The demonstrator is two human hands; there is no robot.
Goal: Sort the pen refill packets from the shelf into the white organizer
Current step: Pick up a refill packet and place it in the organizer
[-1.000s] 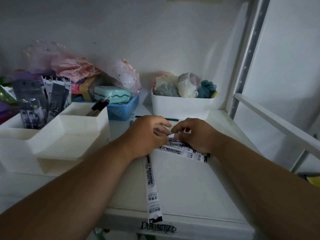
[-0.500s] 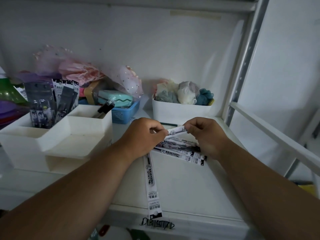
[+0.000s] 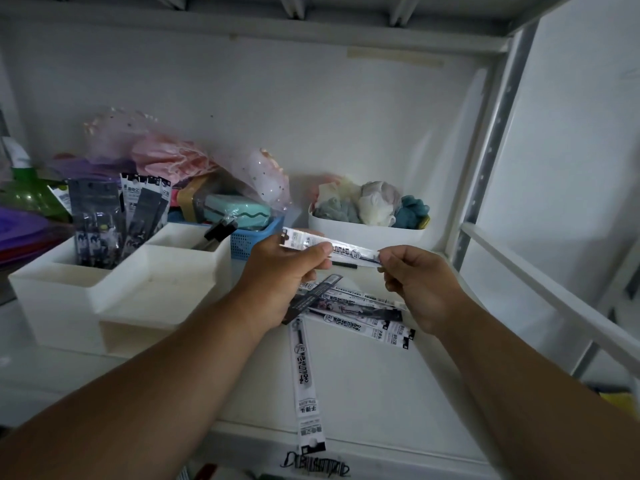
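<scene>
Both hands hold one white pen refill packet [image 3: 349, 251] level above the shelf. My left hand [image 3: 282, 271] grips its left end, and a dark packet [image 3: 313, 296] sticks out from under that same hand. My right hand [image 3: 415, 282] pinches the right end. Several more packets [image 3: 367, 317] lie in a loose pile on the shelf below, and one long packet [image 3: 306, 382] points toward the front edge. The white organizer [image 3: 114, 289] stands at the left, with several packets [image 3: 117, 216] upright in its back-left compartment.
A blue basket [image 3: 249, 239] with a mint case sits behind the organizer. A white bin [image 3: 363, 237] of cloth items stands at the back. Pink netting and purple items crowd the back left. A white rail [image 3: 554, 299] and upright post border the right side.
Both hands rose from the pile on the shelf, lifting one white packet and stretching it level between them. The view tilted upward.
</scene>
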